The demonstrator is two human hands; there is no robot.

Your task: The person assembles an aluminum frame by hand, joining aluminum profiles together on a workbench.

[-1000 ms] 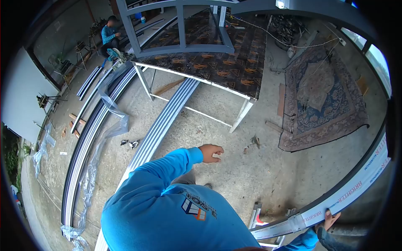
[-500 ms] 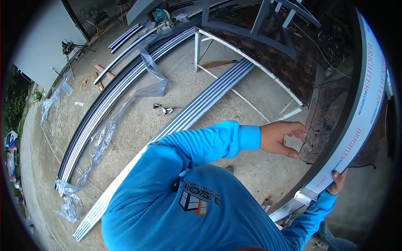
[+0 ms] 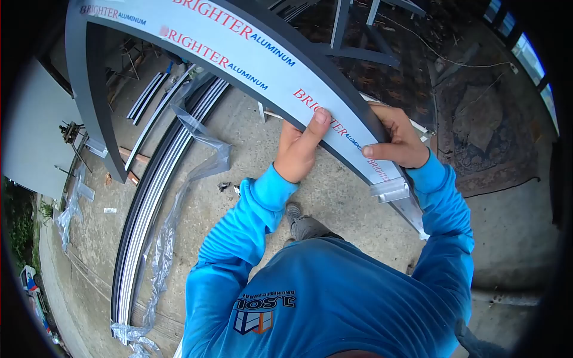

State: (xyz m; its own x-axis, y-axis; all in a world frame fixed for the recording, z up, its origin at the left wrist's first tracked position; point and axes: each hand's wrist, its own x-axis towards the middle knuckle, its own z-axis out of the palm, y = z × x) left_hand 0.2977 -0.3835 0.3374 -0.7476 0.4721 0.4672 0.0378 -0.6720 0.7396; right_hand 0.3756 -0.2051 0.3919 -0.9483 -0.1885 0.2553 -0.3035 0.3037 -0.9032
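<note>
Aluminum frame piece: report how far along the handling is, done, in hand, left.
Done: the aluminum frame piece is off the floor and raised in front of the person. In hand: the left hand and right hand both grip it near its lower end, beside the metal bracket. Left: its branded protective film is on, and a stack of profiles lies on the concrete floor in loose plastic wrap.
</note>
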